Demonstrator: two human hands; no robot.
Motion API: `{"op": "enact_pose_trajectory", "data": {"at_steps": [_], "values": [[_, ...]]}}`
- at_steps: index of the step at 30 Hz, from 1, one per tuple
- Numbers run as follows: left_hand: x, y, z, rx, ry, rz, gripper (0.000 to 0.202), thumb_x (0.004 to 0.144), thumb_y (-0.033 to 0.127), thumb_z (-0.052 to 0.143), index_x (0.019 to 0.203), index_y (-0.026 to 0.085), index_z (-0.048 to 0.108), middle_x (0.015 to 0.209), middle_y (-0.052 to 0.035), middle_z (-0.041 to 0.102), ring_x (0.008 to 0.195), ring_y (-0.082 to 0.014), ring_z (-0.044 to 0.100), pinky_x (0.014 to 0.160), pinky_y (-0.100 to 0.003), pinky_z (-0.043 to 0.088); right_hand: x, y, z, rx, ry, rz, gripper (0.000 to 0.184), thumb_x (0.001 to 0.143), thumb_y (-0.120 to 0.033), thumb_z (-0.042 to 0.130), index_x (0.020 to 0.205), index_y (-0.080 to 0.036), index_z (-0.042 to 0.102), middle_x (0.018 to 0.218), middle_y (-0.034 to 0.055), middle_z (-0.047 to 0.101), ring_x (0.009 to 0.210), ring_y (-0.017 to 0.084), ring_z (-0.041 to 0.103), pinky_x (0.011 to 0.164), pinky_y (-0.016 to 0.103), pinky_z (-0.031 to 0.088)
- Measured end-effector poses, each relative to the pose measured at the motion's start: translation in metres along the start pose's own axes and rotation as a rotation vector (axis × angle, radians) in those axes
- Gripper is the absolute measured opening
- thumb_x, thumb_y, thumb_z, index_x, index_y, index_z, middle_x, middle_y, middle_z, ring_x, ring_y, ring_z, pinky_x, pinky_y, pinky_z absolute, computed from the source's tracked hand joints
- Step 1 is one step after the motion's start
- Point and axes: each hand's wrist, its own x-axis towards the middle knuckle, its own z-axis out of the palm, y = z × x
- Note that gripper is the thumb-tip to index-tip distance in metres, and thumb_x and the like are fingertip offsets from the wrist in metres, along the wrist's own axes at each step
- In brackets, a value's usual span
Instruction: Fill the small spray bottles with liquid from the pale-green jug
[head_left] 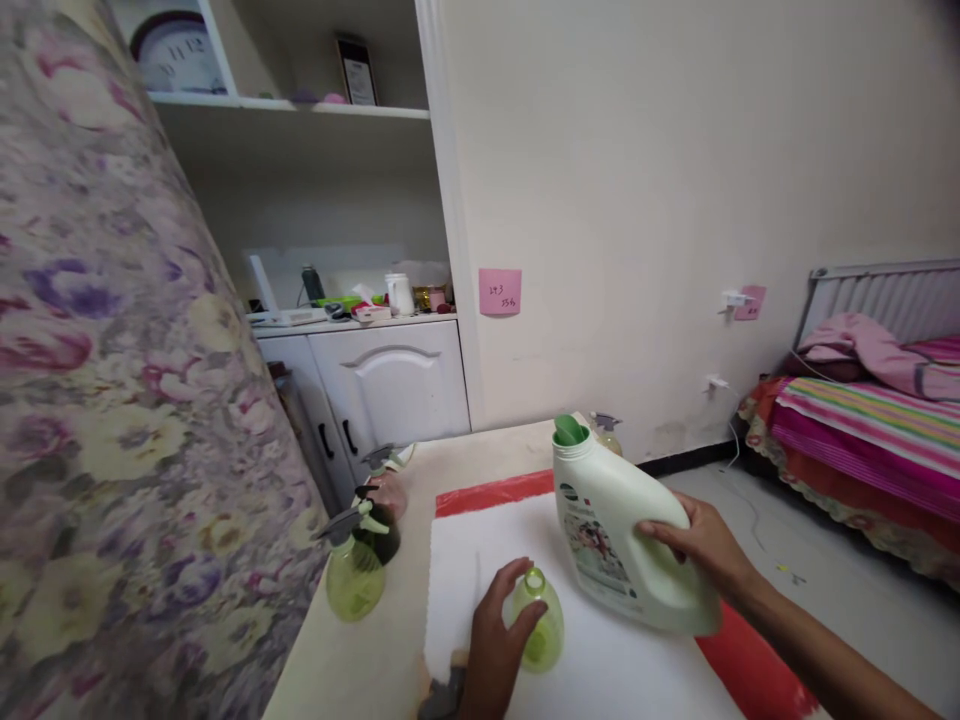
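My right hand (701,545) grips the handle side of a large white detergent jug (622,530). The jug is tilted, its open green spout (568,430) pointing up and to the left. My left hand (499,630) is curled round a small yellow-green bottle (541,615) with an open neck, which stands on a white cloth (600,660) on the table. The jug hovers just to the right of that bottle.
A green spray bottle (356,570) and a pinkish spray bottle (386,485) stand on the beige table (360,660) at left; another spray bottle (606,430) is behind the jug. A flowered cloth (112,400) fills the left. White cabinet (390,385) behind, bed (870,420) at right.
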Motion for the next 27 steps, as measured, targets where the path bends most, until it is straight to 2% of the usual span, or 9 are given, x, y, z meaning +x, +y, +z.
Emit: {"op": "enact_pose_trajectory", "data": {"at_steps": [4,9,13,16,22,27], "values": [[-0.001,0.005,0.000,-0.051,0.011,-0.003,0.038,0.071,0.023,0.068,0.109,0.021,0.067,0.115,-0.0095,0.071,0.111,-0.0278,0.063,0.102,-0.043,0.044,-0.010,-0.025,-0.026,-0.025,-0.194,0.030,0.033,0.055,-0.039,0.080,0.079,-0.019,0.072,0.058,-0.0004,0.066,0.044,0.013,0.051,0.037,0.021,0.036],[-0.006,0.009,-0.003,-0.073,0.007,-0.007,0.038,0.072,0.022,0.068,0.110,0.021,0.066,0.115,-0.0090,0.072,0.112,-0.0271,0.062,0.103,-0.042,0.043,-0.025,-0.037,-0.043,-0.126,-0.324,0.061,0.029,0.054,-0.034,0.082,0.076,-0.019,0.071,0.060,0.0004,0.068,0.044,0.013,0.052,0.036,0.020,0.033],[-0.006,0.009,-0.003,-0.054,-0.031,0.001,0.041,0.073,0.024,0.068,0.114,0.021,0.065,0.120,-0.0085,0.070,0.115,-0.0266,0.061,0.104,-0.042,0.042,-0.031,-0.042,-0.046,-0.270,-0.442,0.058,0.029,0.057,-0.034,0.082,0.073,-0.018,0.064,0.061,-0.0035,0.065,0.047,0.011,0.051,0.038,0.018,0.032],[-0.003,0.009,-0.003,-0.041,-0.063,0.026,0.041,0.075,0.025,0.067,0.116,0.022,0.064,0.122,-0.0083,0.068,0.117,-0.0258,0.059,0.105,-0.042,0.041,-0.030,-0.046,-0.045,-0.381,-0.526,0.013,0.030,0.058,-0.034,0.081,0.074,-0.017,0.062,0.067,-0.0029,0.067,0.059,0.014,0.059,0.046,0.019,0.037],[0.000,0.013,-0.004,-0.058,-0.118,0.037,0.042,0.075,0.024,0.066,0.117,0.023,0.063,0.125,-0.0070,0.066,0.120,-0.0255,0.056,0.107,-0.040,0.038,-0.024,-0.050,-0.043,-0.699,-0.575,-0.071,0.032,0.060,-0.036,0.080,0.080,-0.017,0.065,0.077,0.0017,0.072,0.071,0.021,0.064,0.055,0.022,0.042],[0.003,0.024,-0.007,-0.051,-0.182,0.018,0.040,0.077,0.024,0.065,0.116,0.024,0.064,0.126,-0.0067,0.066,0.121,-0.0258,0.055,0.106,-0.038,0.037,-0.022,-0.054,-0.043,-0.789,-0.597,-0.087,0.033,0.060,-0.038,0.080,0.082,-0.018,0.065,0.078,0.0030,0.073,0.072,0.022,0.066,0.055,0.023,0.042]]}}
